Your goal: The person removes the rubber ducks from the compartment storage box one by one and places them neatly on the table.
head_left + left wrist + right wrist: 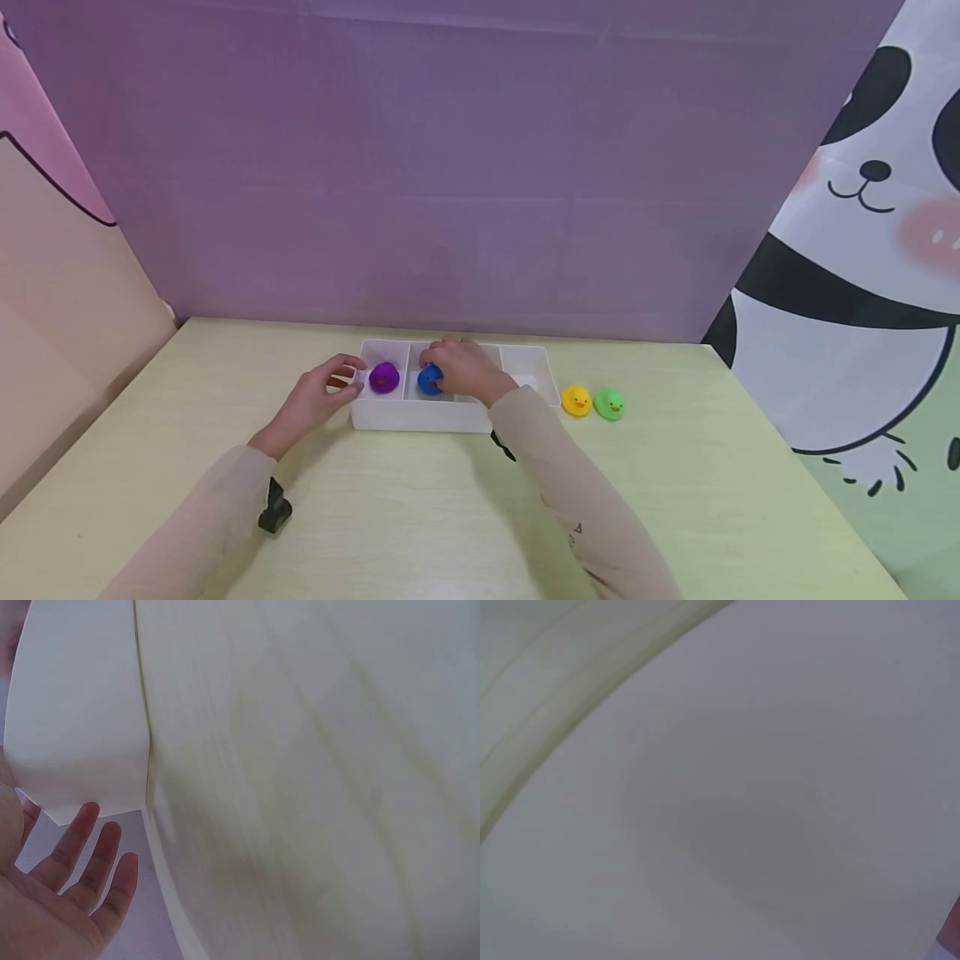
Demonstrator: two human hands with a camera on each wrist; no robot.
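Note:
A white divided tray (420, 418) sits on the table, with a purple rubber duck (384, 377) in its leftmost compartment. My right hand (467, 367) reaches over the tray and holds a blue rubber duck (430, 379) between thumb and fingers, in or just above the second compartment; whether it touches the bottom cannot be told. At the tray's left end is my left hand (318, 400), thumb and fingertips against the wall. The left wrist view shows the left fingers (88, 874) spread and loosely extended by the tray's end. The right wrist view is mostly filled by a white surface.
Right of the tray, a yellow rubber duck (577, 401) and a green rubber duck (610, 404) sit side by side on the pale wooden table (390, 517). A purple cloth backdrop (450, 208) rises behind the table's far edge. A panda picture (862, 250) covers the right side.

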